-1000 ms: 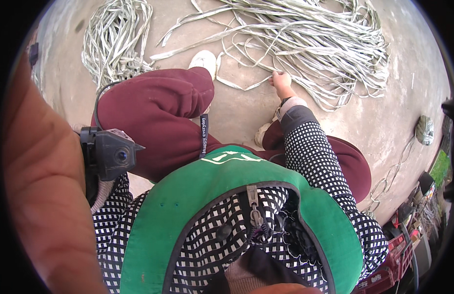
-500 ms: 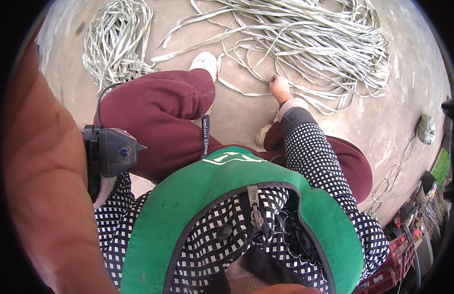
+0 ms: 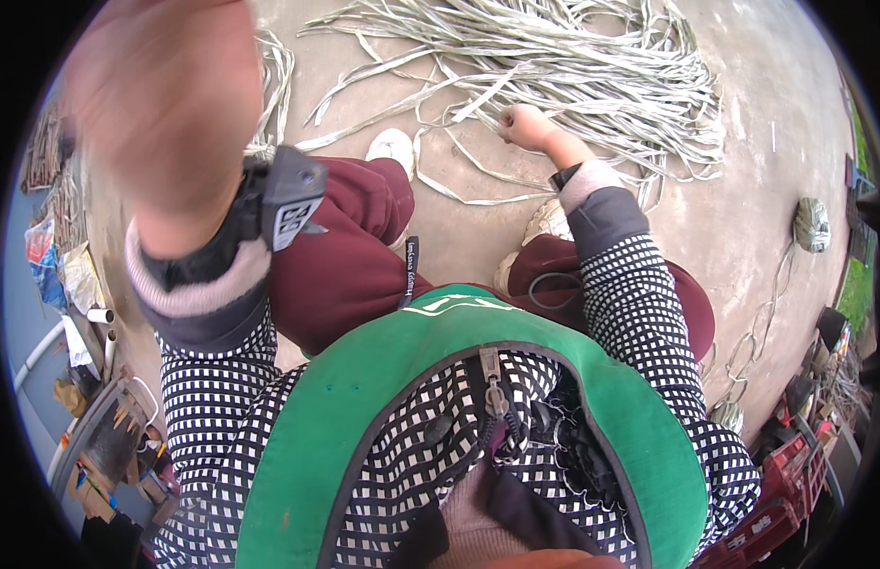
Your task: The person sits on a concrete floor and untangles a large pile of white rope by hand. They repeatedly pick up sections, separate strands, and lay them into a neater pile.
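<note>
My left hand [image 3: 165, 109] is raised close to the camera at the upper left, big and smeared by motion, its fingers hidden. A dark device [image 3: 293, 194] is strapped at that wrist. Farther off, my right hand [image 3: 527, 128] is closed at the near edge of a large spread of silvery-white flat strips [image 3: 592, 85]. Loose strips run close by its fingers; what they hold, if anything, is too small to make out. A second bundle of strips [image 3: 277, 90] lies to the left, mostly behind my left hand.
My white shoes [image 3: 392, 147] and maroon trousers [image 3: 340, 247] are below the strips. A wound greenish bundle [image 3: 812, 226] trails a cord on the concrete floor [image 3: 767, 171] at right. A red crate [image 3: 767, 498] stands lower right. Pipes [image 3: 100, 316] and clutter line the left edge.
My left hand has swung upward and away from the lens, uncovering the clutter at left. My right hand has shifted slightly up and left, still closed. The whole view has shifted a little.
</note>
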{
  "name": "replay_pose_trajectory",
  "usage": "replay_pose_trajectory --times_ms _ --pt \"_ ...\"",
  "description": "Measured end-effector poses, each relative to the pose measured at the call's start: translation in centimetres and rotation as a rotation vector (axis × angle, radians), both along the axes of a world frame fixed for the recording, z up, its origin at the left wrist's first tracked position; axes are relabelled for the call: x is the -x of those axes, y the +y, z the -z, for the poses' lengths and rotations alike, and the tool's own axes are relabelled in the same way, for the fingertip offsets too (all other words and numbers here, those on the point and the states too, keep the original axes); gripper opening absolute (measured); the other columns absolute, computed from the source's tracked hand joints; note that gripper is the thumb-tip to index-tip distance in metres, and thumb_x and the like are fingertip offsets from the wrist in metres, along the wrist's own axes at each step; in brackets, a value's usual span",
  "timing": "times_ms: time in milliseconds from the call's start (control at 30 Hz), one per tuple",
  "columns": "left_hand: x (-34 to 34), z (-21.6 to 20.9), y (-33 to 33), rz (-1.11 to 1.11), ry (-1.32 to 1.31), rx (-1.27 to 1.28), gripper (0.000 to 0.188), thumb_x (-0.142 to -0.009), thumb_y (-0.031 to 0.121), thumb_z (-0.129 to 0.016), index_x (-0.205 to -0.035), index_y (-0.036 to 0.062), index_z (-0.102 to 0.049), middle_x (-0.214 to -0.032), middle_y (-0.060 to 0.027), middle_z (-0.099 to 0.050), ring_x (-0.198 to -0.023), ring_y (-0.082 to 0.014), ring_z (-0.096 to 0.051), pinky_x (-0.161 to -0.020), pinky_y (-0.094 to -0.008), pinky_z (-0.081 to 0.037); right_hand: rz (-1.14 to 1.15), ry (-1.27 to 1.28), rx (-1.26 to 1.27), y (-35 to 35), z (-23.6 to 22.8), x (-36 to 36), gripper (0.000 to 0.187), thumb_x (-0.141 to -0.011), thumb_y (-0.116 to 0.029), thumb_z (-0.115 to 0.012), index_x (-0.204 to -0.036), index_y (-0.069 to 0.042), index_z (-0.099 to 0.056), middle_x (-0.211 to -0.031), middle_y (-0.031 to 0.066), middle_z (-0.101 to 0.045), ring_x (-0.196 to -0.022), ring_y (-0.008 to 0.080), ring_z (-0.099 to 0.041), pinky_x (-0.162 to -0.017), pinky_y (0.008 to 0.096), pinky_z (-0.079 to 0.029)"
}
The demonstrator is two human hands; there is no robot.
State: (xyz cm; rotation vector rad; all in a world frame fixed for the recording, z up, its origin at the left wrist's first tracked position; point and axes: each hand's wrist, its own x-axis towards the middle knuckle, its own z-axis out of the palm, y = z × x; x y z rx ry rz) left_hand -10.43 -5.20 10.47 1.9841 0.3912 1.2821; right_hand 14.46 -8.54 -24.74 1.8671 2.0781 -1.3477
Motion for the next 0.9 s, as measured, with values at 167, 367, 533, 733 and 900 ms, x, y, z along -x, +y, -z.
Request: replay_pose_trajectory --times_ms 167,367,533,733,900 --pt "-1.9 3.5 -0.2 -0.129 0.377 0.404 0.01 -0.087 0.008 -0.062 -0.091 -0.0005 -0.063 -0.077 -0.0082 -0.064 -0.059 -0.0073 -0.056 -0.053 -0.0247 -0.046 -0.127 0.117 -0.127 0.9 -13.3 0.3 0.011 -0.078 -0.015 -0.063 -0.077 -0.004 -0.064 -0.07 0.0091 -0.066 -0.066 0.0205 -0.062 -0.065 0.0345 -0.049" --pt "-4.3 7.3 0.9 0.037 0.746 -0.009 0.053 -0.074 0.037 -0.075 -0.112 0.0036 -0.058 -0.1 -0.0143 -0.066 -0.093 -0.0314 -0.063 -0.082 -0.0379 -0.049 -0.094 0.342 -0.301 -0.7 -25.1 0.0 0.02 -0.088 -0.018 -0.063 -0.08 -0.001 -0.057 -0.067 -0.0023 -0.053 -0.064 0.005 -0.047 -0.057 0.0232 -0.04" --pt "-6.2 7.8 0.0 0.106 0.725 0.014 0.052 -0.068 0.031 -0.08 -0.109 0.0056 -0.059 -0.086 -0.0106 -0.065 -0.071 -0.0205 -0.06 -0.065 -0.0326 -0.049 0.051 0.621 -0.33 -2.1 -29.9 0.0 0.021 -0.091 -0.022 -0.061 -0.101 -0.003 -0.06 -0.079 -0.0043 -0.058 -0.069 0.0013 -0.05 -0.059 0.0174 -0.041" --pt "-7.1 6.0 -0.4 0.207 0.601 0.393 0.024 -0.078 0.026 -0.073 -0.088 0.0047 -0.068 -0.069 -0.0014 -0.064 -0.065 -0.0106 -0.058 -0.06 -0.0252 -0.046 0.312 0.953 -0.415 -2.8 -30.7 0.9 0.023 -0.089 -0.017 -0.061 -0.108 -0.004 -0.055 -0.083 0.0028 -0.059 -0.073 0.0082 -0.059 -0.067 0.018 -0.049" --pt "-7.4 6.0 0.1 0.284 0.151 0.716 0.011 -0.087 0.011 -0.063 -0.093 0.0012 -0.064 -0.081 -0.0069 -0.066 -0.073 -0.0125 -0.062 -0.063 -0.0259 -0.05 0.174 0.685 -0.675 -2.4 -28.4 -0.1 0.043 -0.083 -0.016 -0.071 -0.118 -0.003 -0.051 -0.105 0.0065 -0.059 -0.091 0.0104 -0.058 -0.078 0.0258 -0.051"
